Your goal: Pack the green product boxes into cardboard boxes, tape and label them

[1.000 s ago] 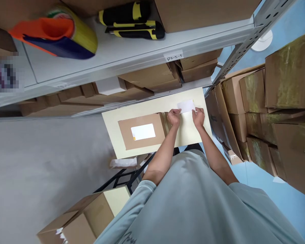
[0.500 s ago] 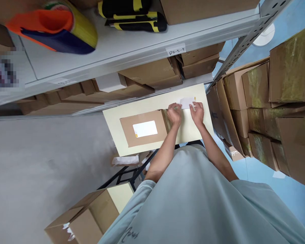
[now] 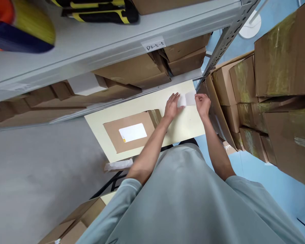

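On the cream board (image 3: 185,129) lies a small white label (image 3: 182,100), whose right part looks greyer and lifted. My left hand (image 3: 171,107) rests at its left end, fingers stretched out and thumb apart, touching its edge. The right end is pinched between the fingertips of my right hand (image 3: 202,103), near the board's right edge. To the left of my left forearm sits a closed cardboard box (image 3: 112,130) with a large white label (image 3: 132,132) on its top.
Above the board runs a metal shelf (image 3: 91,51) holding black-and-yellow cutters (image 3: 104,13) and a tape dispenser (image 3: 27,30). More cartons (image 3: 132,69) fill the level below. Stacked cardboard boxes (image 3: 274,71) stand close on the right. Another carton (image 3: 73,223) is at lower left.
My right hand has moved right, drawing out the label's right end. My left hand has opened from a pinch and spread its fingers. The camera view has shifted right.
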The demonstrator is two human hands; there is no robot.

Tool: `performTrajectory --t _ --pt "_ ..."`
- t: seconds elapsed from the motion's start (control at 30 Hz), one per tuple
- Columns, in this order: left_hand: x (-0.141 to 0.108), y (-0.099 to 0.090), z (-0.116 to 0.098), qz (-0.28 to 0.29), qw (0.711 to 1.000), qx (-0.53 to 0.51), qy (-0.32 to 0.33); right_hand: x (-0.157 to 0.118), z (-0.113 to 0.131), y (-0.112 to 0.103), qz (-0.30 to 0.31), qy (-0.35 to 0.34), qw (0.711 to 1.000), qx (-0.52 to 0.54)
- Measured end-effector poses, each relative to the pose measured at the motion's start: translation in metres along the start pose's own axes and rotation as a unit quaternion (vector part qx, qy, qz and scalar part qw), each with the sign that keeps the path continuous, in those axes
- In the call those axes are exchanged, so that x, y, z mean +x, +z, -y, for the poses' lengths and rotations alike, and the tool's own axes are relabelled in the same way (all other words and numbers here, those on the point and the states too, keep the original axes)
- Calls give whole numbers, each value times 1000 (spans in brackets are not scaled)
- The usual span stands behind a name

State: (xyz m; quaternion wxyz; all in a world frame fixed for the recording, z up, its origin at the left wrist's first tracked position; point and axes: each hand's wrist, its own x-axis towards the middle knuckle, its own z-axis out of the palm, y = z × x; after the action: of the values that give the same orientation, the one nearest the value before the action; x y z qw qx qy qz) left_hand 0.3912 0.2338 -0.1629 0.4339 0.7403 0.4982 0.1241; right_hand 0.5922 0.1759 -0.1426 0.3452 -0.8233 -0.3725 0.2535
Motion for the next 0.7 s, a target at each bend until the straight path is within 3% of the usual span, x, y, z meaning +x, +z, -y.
performTrajectory --t 0.1,0.17,0.43,0.7 --pt "28 17 23 93 994 28 40 17 -17 -7 -16 8 1000 25" --pt "37 28 34 117 991 38 48 24 -26 -8 -23 14 999 40" --pt "36 43 55 82 995 2 53 31 -42 -2 -25 26 999 37" --pt "41 46 58 152 980 106 71 40 -53 3 -23 57 998 25"
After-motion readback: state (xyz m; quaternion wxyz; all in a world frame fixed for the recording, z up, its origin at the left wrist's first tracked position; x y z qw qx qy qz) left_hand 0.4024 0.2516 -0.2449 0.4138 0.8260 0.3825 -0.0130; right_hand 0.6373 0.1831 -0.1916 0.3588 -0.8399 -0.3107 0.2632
